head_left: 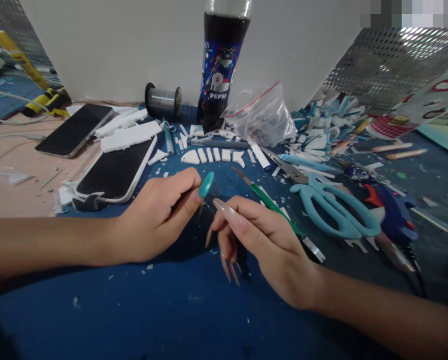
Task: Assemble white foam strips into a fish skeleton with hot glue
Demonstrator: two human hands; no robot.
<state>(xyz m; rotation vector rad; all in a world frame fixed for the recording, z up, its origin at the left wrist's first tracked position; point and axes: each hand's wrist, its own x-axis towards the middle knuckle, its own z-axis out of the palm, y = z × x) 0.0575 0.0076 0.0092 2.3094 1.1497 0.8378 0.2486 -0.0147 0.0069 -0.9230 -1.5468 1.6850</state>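
My left hand (158,215) is closed, its thumb pressed to the bent index finger and a long teal nail showing at the thumb tip. Thin, faint glints show just below that tip; what it pinches is too small to name. Beside it, my right hand (261,240) has thumb and index finger together and the other fingers curled, with long pale nails. Anything between them is hidden. White pieces in a fish-skeleton shape (212,155) lie beyond both hands. A green-handled craft knife (267,200) lies just behind my right hand.
Light-blue scissors (336,207) and a blue glue gun (394,212) lie right. Behind stand a cola bottle (222,65), a spool of clear line (163,102) and a plastic bag (265,117). Left are two phones (76,130), (115,167). Scraps (321,125) pile at back right.
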